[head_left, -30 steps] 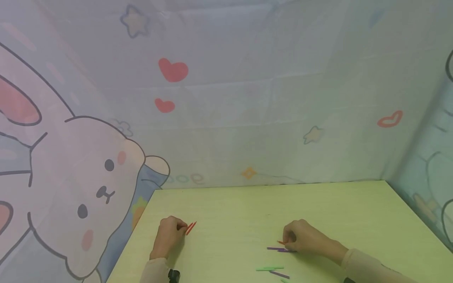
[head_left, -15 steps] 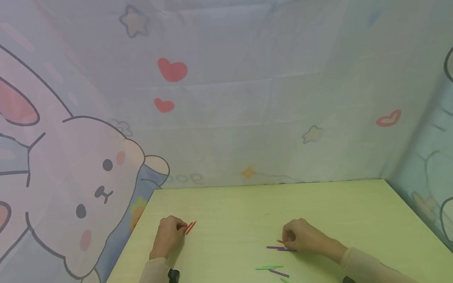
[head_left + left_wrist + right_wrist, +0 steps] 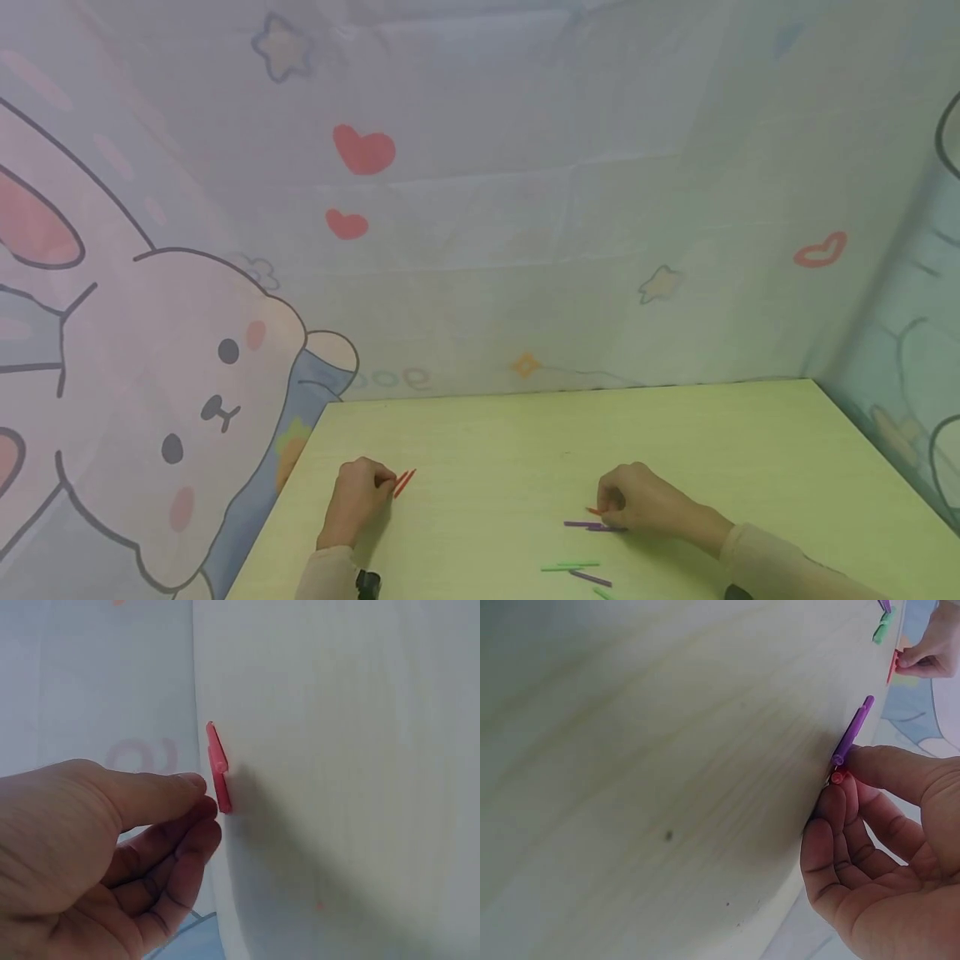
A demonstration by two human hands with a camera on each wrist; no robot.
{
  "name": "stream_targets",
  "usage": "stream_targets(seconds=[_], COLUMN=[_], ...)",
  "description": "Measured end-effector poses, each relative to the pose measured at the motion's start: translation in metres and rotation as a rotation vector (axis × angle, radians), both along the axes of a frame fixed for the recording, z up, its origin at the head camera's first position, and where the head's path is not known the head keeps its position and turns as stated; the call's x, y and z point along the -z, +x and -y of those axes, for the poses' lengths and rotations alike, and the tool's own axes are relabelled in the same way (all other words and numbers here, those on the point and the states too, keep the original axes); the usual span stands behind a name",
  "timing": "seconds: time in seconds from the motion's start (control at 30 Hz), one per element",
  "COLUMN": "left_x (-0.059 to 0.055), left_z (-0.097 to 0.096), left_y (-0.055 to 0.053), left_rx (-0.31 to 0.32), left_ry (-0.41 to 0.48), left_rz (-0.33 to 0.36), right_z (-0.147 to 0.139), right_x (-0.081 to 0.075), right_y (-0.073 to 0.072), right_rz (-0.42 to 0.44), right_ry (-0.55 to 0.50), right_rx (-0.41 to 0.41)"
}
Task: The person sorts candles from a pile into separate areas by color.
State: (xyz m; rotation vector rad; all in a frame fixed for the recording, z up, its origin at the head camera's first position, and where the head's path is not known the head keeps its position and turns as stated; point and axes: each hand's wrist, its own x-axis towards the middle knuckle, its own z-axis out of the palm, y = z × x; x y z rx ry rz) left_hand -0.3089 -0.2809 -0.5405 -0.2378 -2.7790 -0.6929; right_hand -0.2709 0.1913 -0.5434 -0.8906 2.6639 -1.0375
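At the table's left my left hand (image 3: 363, 500) has its thumb and fingertips together at the near ends of two thin red sticks (image 3: 406, 482). In the left wrist view the red sticks (image 3: 218, 771) lie just past the fingertips; whether one is pinched is unclear. My right hand (image 3: 645, 503) pinches another red stick (image 3: 593, 511), whose round end (image 3: 837, 778) shows between thumb and finger in the right wrist view. Two purple sticks (image 3: 583, 525) lie right beside that thumb, partly under the hand.
Nearer the front edge are green sticks (image 3: 561, 568), one more purple stick (image 3: 591, 577) and a green stick end (image 3: 603, 594) cut by the frame. The pale yellow table (image 3: 480, 450) meets a printed cloth (image 3: 480, 317) at its back and sides.
Both hands and the sticks keep their places. Only a slight shift of the head view is seen.
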Motion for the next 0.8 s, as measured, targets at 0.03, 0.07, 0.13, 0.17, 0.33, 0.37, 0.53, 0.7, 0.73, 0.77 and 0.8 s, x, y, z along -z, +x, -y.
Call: stream_targets(seconds=[0.03, 0.07, 0.13, 0.17, 0.33, 0.37, 0.53, 0.7, 0.73, 0.77, 0.8], left_x=[-0.001, -0.002, -0.007, -0.009, -0.019, -0.020, -0.024, -0.028, -0.030, -0.031, -0.033], left_z=[-0.001, -0.002, -0.006, -0.009, -0.028, -0.033, -0.056, -0.079, -0.084, -0.089, -0.094], left_y=[0.000, 0.000, 0.000, 0.001, 0.006, 0.007, 0.014, 0.018, 0.020, 0.021, 0.023], left_rx=[0.006, 0.012, 0.026, 0.036, 0.088, 0.102, 0.200, 0.306, 0.324, 0.340, 0.357], left_ry=[-0.003, -0.011, -0.024, -0.025, 0.014, 0.029, 0.059, 0.045, 0.040, 0.036, 0.032], left_rz=[-0.010, -0.025, -0.054, -0.065, -0.088, -0.083, -0.070, -0.068, -0.070, -0.069, -0.070], right_z=[0.000, 0.000, 0.000, 0.000, 0.000, 0.000, -0.001, -0.001, -0.001, -0.001, -0.001], right_x=[0.000, 0.000, 0.000, -0.001, -0.001, -0.001, 0.000, 0.002, 0.002, 0.002, 0.002], right_y=[0.000, 0.001, 0.001, 0.001, 0.000, 0.000, -0.001, -0.002, -0.002, -0.002, -0.002], right_rz=[0.000, 0.000, -0.001, -0.002, -0.011, -0.011, -0.008, -0.008, -0.008, -0.008, -0.008], right_ry=[0.001, 0.003, 0.004, 0.005, 0.003, 0.002, -0.007, -0.010, -0.009, -0.009, -0.009], right_rx=[0.000, 0.001, 0.001, 0.000, -0.001, -0.001, -0.002, -0.002, -0.002, -0.001, 0.000])
